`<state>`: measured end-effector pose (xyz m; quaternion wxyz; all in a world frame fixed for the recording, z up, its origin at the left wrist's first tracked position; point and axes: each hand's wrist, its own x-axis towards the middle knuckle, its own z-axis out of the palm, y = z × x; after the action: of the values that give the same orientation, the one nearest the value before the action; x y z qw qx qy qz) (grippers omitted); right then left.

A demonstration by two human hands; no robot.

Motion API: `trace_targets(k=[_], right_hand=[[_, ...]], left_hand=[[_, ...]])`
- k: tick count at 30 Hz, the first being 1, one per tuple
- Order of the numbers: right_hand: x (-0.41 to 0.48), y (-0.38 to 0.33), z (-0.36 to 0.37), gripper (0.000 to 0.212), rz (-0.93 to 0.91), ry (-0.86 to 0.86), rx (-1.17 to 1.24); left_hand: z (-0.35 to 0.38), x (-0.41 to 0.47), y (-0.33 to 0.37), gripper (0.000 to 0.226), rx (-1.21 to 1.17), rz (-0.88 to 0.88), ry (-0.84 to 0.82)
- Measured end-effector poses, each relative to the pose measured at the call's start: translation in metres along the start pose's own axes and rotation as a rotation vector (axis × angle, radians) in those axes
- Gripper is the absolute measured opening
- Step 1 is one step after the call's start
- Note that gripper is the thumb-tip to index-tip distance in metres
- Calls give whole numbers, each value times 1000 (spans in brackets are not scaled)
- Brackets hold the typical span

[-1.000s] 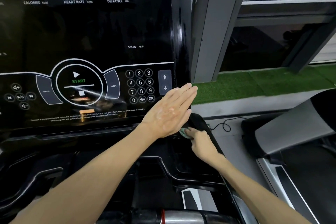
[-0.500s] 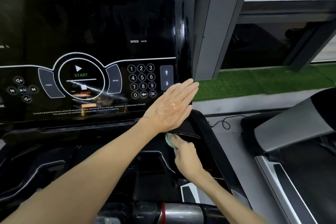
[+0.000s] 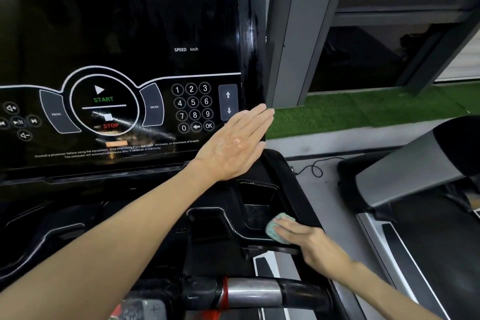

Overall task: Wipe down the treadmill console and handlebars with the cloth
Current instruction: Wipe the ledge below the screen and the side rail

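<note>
A head-worn camera looks down at a black treadmill console (image 3: 124,28) with a dark glossy screen and a printed keypad. The right hand (image 3: 311,241) holds a small bunched green cloth (image 3: 275,228), its fingers bent over the top and pressing the cloth onto the near right rim of the console's tray recess (image 3: 259,200). The left hand (image 3: 233,145) holds nothing; it is flat, fingers straight and together, over the screen's lower right corner, just right of the keypad. Whether it touches the surface cannot be told.

From the cloth, the screen lies farther away and to the left, with the left hand between the two. The handlebar (image 3: 254,291), a metal and black bar whose long axis runs left to right, lies nearer the viewer and just left of the cloth. The cloth-bearing right hand is the nearer one to that bar, so a short pull towards the viewer would likely reach it, while the screen asks for a longer reach up and left. A second treadmill (image 3: 405,176) stands to the right.
</note>
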<state>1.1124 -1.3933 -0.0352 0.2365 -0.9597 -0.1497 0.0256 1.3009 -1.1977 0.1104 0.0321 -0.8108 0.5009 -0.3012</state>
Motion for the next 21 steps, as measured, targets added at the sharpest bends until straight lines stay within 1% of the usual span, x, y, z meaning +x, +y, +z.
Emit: trace_targets(k=[3,6,10,12,14,17,20,21], right_hand=[[-13,6,-2,80,40,43,9],[-1,-17,2,81,28,107,30],[46,-65,18,78,-146,108,9],[62,-78,25,78,-184,115,36],[60,-74,25,79,-205,98,77],[32,-55,18,73,-215,48,100],[-7,-23,9,68,-154,80,79],[-20,-12,6,71,-120,92,62]], left_hand=[[1,0,0,54,7,-3,0],[1,0,1,54,9,-4,0],[1,0,0,55,11,-3,-17],[2,0,1,55,14,1,-21],[2,-1,0,55,10,0,-30],[4,-1,-1,55,-10,-6,-33],[4,-2,-1,55,-11,-9,-29],[4,-2,0,55,-11,-8,-30]])
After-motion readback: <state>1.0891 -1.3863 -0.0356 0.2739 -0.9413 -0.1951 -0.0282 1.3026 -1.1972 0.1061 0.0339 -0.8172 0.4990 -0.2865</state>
